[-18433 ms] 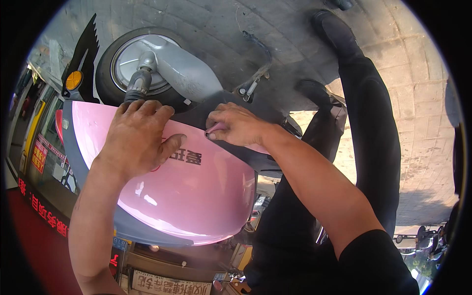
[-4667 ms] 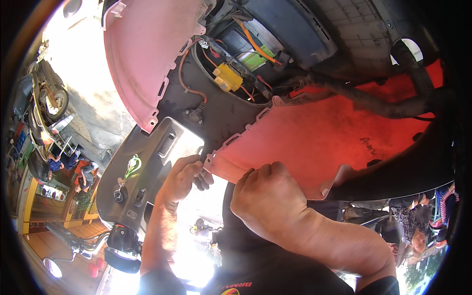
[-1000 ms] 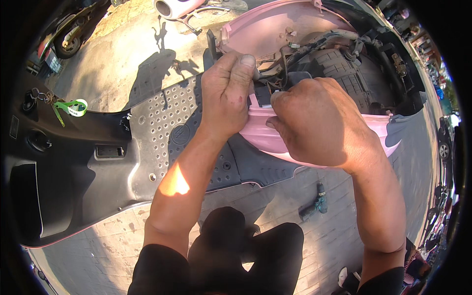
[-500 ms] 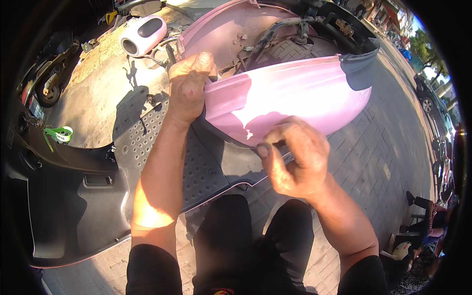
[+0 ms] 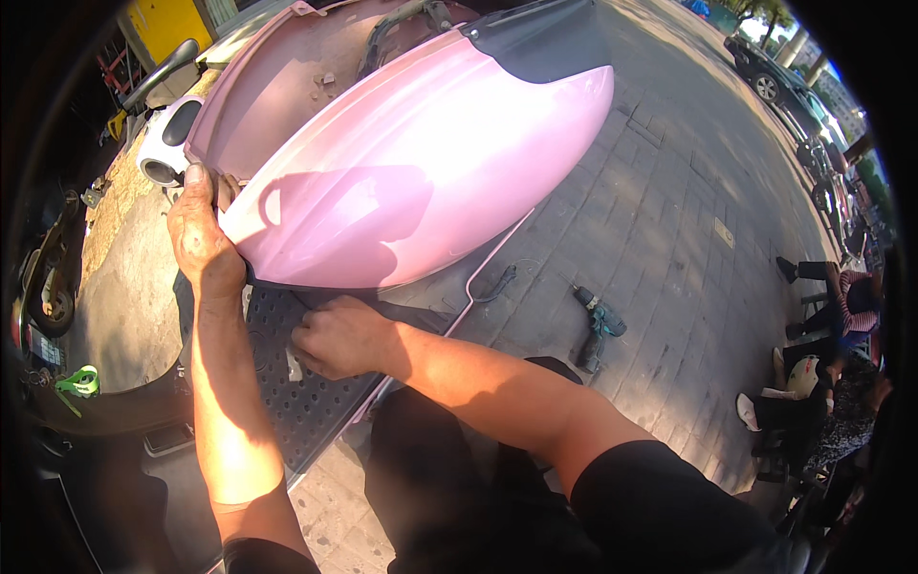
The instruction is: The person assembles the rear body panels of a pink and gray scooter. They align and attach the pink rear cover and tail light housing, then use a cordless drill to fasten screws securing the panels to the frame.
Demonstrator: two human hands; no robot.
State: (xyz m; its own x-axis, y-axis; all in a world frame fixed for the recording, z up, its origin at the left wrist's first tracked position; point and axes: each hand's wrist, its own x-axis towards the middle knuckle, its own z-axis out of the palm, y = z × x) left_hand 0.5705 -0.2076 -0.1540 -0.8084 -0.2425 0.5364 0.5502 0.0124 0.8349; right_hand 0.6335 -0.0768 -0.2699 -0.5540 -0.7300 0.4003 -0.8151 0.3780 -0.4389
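A glossy pink scooter body panel (image 5: 459,182) with a dark grey tail piece (image 5: 540,43) lies tilted in front of me. My left hand (image 5: 206,239) is closed round its near left end, thumb up along the edge. Below the panel's lower edge, my right hand (image 5: 339,337) is held low over the black dotted footboard (image 5: 273,383). Its fingers are curled inward, and whatever they hold, if anything, is hidden. Behind the near panel shows the dull pink inner side of a second panel (image 5: 277,105).
A teal and black cordless drill (image 5: 601,330) lies on the grey paving to the right. At the far left are a pink-and-black rounded shell (image 5: 177,134) and a bright green strap (image 5: 81,383). Seated people (image 5: 832,383) are at the right edge, with a parked car (image 5: 765,81) beyond.
My view has turned right, bringing the drill into sight. My right hand has gone from a raised pinch by the panel's lower edge down to the footboard. My left hand keeps its grip.
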